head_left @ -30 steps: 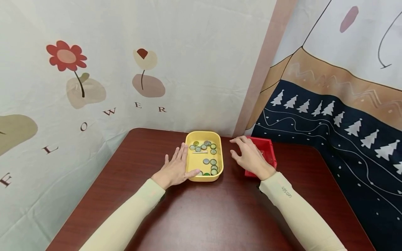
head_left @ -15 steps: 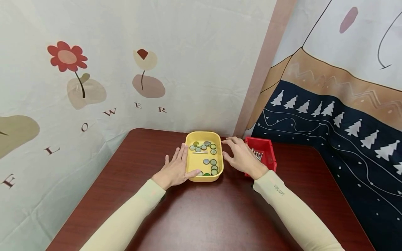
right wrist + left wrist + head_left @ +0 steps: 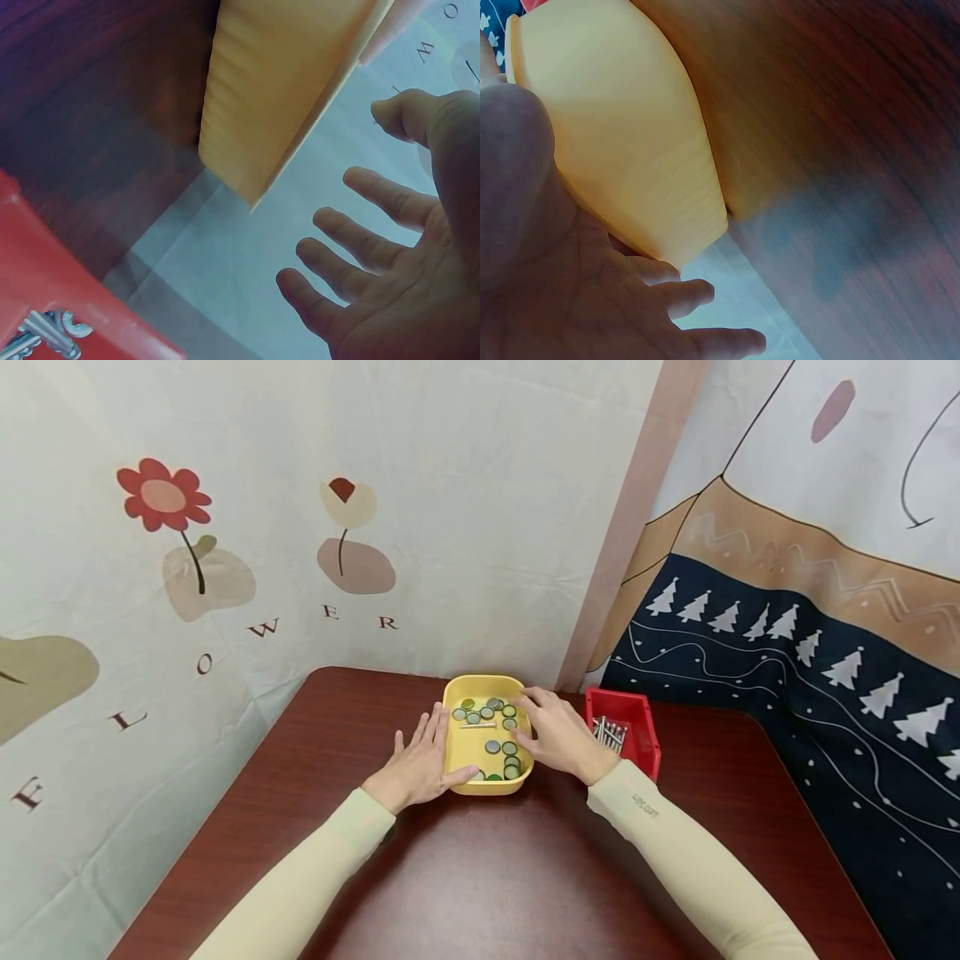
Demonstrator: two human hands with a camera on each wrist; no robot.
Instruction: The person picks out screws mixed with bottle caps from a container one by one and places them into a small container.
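Observation:
A yellow tray [image 3: 467, 749] holds several bottle caps [image 3: 492, 747] and one silver bolt [image 3: 477, 725]. My left hand [image 3: 417, 764] lies along the tray's left side with straight fingers, its thumb over the near rim. At the tray's right rim, my right hand [image 3: 562, 735] hovers with fingertips over the inside near the caps. In the right wrist view, the fingers of the right hand [image 3: 405, 262] are spread and hold nothing. The left wrist view gives the outer wall of the tray [image 3: 630, 127] beside the palm.
A red bin [image 3: 637, 714] with several silver bolts [image 3: 609, 735] stands to the right, partly behind my right forearm. Both containers sit near the back of a dark wooden table [image 3: 495, 868]. Printed cloths [image 3: 480, 527] hang behind and to the right.
My right hand has moved left from over the red bin to the yellow tray's right rim, uncovering the bolts in the bin. The left hand has stayed in place.

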